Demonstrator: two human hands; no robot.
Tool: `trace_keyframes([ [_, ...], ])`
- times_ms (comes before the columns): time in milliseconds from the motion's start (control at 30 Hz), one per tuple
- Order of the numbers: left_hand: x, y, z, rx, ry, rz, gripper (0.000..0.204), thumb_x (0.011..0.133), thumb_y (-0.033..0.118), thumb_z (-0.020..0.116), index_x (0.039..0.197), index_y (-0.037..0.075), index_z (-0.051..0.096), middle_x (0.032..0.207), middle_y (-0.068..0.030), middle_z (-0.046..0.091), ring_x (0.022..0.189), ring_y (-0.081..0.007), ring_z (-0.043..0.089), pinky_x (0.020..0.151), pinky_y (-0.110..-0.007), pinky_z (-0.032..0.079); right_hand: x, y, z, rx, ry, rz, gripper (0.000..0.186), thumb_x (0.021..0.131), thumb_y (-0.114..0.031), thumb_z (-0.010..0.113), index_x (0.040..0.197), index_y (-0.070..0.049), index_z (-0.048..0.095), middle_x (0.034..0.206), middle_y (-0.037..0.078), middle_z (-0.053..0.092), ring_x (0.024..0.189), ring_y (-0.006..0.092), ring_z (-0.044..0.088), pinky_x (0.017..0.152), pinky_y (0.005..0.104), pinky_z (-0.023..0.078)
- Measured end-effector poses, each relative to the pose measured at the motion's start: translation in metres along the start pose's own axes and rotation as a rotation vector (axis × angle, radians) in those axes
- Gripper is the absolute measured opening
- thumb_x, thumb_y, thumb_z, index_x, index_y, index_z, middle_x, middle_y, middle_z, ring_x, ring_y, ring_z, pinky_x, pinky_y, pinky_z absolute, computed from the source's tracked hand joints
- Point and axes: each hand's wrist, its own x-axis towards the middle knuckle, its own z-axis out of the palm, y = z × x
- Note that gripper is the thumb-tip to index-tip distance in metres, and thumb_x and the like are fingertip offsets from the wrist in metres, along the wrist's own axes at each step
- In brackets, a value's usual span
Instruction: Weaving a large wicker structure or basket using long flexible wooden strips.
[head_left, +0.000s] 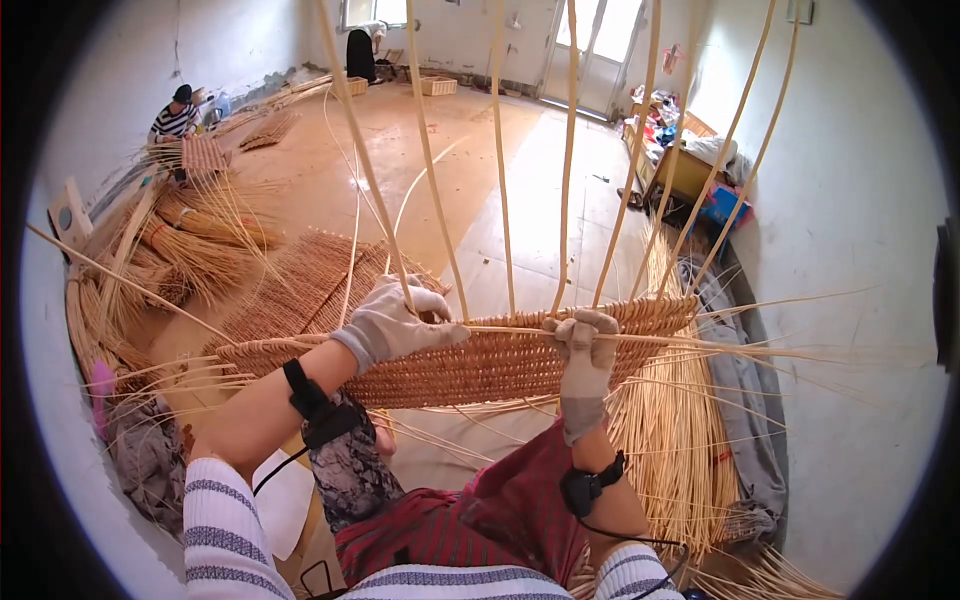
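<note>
Head view showed us our gloved left hand and right hand each clamped on the wicker basket rim, mid-frame, among upright willow rods.

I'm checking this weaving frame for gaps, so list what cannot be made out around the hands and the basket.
- Head view: the left hand has its fingertips behind an upright cane; its grip is unclear.
- The wicker basket has its inside and base turned away, below the rim.
- The upright canes' tops are cut off by the top edge.
- The right hand is gloved; its palm side is hidden.
- Two distant people's handwork is too small.
</note>
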Motion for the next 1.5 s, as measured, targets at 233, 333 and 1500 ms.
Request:
trace_keyframes([
  [233,0.001,0.001,0.009,0.274,0.084,-0.011,0.07,0.081,0.078,0.074,0.076,0.008,0.077,0.074,-0.0139,0.065,0.089,-0.0339,0.066,0.085,-0.048,0.05,-0.052,-0.013,0.026,-0.112,-0.173,-0.189,0.02,0.114,-0.009,0.049,0.131,0.0,0.057,0.118,0.017,0.071,0.113,0.0299,0.074,0.1,0.0425,0.061],
  [333,-0.001,-0.002,0.015,0.27,0.185,0.056,0.065,0.081,0.072,0.08,0.073,0.008,0.074,0.066,-0.0115,0.061,0.081,-0.0345,0.064,0.082,-0.048,0.049,-0.056,-0.032,0.054,0.015,-0.404,-0.226,0.023,0.113,-0.003,0.047,0.132,0.004,0.059,0.128,0.021,0.071,0.116,0.0297,0.074,0.1,0.0405,0.061],
  [1500,0.008,0.0,0.0,0.211,0.179,0.493,0.045,0.081,0.047,0.091,0.103,0.013,0.071,0.104,-0.0116,0.066,0.102,-0.0331,0.067,0.094,-0.043,0.056,0.011,-0.023,-0.055,-0.067,-0.008,0.05,0.022,0.113,-0.017,0.057,0.132,-0.006,0.054,0.094,0.005,0.071,0.088,0.0159,0.073,0.064,0.024,0.051],
])
